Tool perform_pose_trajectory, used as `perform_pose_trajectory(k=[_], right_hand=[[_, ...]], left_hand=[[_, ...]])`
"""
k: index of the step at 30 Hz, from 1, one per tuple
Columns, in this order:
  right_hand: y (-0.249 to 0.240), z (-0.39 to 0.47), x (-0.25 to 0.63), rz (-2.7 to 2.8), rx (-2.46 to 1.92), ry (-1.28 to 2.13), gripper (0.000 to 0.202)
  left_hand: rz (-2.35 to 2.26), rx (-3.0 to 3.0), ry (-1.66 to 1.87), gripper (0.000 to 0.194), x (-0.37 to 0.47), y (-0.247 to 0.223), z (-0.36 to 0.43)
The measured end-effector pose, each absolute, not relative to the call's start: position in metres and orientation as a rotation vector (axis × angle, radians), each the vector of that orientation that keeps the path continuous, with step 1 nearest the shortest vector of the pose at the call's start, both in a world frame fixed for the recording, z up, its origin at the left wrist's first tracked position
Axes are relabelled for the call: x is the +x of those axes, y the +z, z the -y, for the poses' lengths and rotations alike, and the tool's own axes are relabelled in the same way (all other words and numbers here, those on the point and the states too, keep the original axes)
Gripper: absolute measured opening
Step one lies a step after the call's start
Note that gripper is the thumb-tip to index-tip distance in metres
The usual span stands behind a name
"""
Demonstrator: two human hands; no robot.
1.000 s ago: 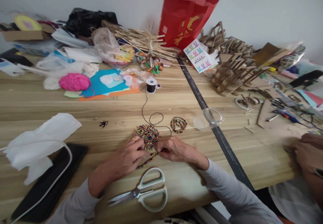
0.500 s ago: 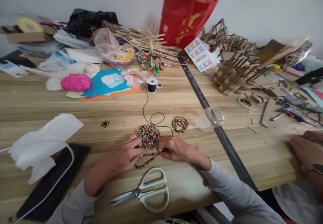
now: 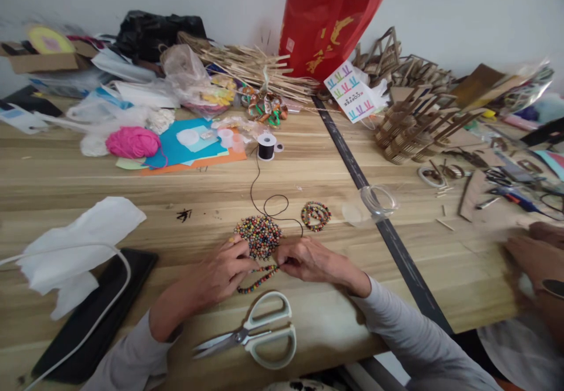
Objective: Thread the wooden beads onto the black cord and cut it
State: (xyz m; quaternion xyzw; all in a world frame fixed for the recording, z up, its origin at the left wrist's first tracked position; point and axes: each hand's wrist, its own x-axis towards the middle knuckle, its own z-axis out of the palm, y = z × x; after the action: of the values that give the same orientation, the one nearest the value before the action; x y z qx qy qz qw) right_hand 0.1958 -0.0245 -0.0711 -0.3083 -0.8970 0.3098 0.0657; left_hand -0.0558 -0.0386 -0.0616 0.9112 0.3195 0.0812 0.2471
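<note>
Between my hands lies a string of small coloured beads [image 3: 255, 285], curved on the table. My right hand [image 3: 304, 260] is closed in a pinch at the string's right end, where black cord runs from its fingers. My left hand [image 3: 224, 267] rests at the left edge of a pile of loose beads [image 3: 259, 237], its fingers bent and close together by the string; what they hold is hidden. The black cord [image 3: 252, 186] loops back to a spool [image 3: 266, 147]. A finished-looking coil of beads [image 3: 316, 216] lies right of the pile. Scissors [image 3: 255, 333] with white handles lie nearest me.
A black tablet-like slab [image 3: 110, 297] with a white cable and white tissue [image 3: 83, 241] is at left. Pink yarn [image 3: 133, 142], coloured paper and bags sit behind. Clear tubing [image 3: 379, 201], bamboo baskets [image 3: 405, 138] and another person's hands [image 3: 533, 256] are at right.
The view has shifted very slightly. Both hands stay at the bead string in almost the same pose; no object has clearly been moved.
</note>
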Motion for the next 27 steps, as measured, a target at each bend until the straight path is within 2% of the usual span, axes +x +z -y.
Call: perform_pose_trajectory(k=[27], right_hand=[[-0.068,0.025,0.194,2.686,-0.959,0.938,0.012]], left_hand=[[-0.877,2.434,0.166,0.025,-0.065,-0.069,0.035]])
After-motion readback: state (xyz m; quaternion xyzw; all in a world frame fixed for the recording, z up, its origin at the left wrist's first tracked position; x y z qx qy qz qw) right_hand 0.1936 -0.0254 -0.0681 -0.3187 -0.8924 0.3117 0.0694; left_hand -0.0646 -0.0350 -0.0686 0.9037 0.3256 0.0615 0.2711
